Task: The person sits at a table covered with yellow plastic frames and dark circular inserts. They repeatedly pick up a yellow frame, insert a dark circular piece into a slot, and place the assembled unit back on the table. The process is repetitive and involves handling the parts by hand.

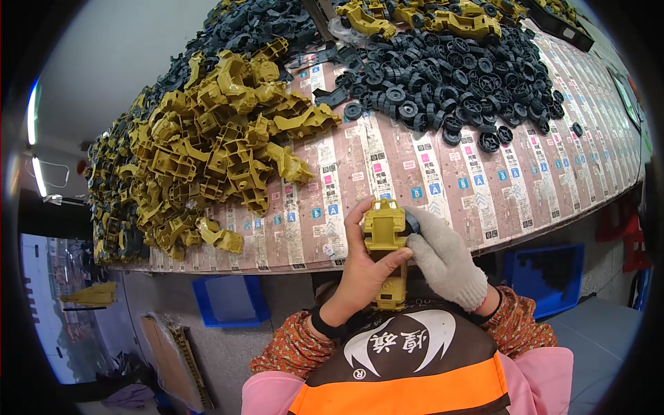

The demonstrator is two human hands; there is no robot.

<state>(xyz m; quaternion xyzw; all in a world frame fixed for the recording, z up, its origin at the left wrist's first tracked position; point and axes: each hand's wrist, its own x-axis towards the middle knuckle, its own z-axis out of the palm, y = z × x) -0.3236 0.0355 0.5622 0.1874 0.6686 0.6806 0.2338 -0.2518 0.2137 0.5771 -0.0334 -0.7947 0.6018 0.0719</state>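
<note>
At the table's near edge, my bare left hand is closed around a yellow plastic toy car body, with the thumb across its side. The body's length runs toward my apron. My right hand, in a whitish knit glove, is on the right of the car body, its fingers closed on a dark toy wheel. That wheel sits against the upper right side of the body. Whether it is on an axle is hidden by the glove.
A heap of yellow car bodies covers the table's left. Dark wheels are piled at the far right, and dark plastic parts at the back. Below the edge of the table stand a blue bin and another blue bin.
</note>
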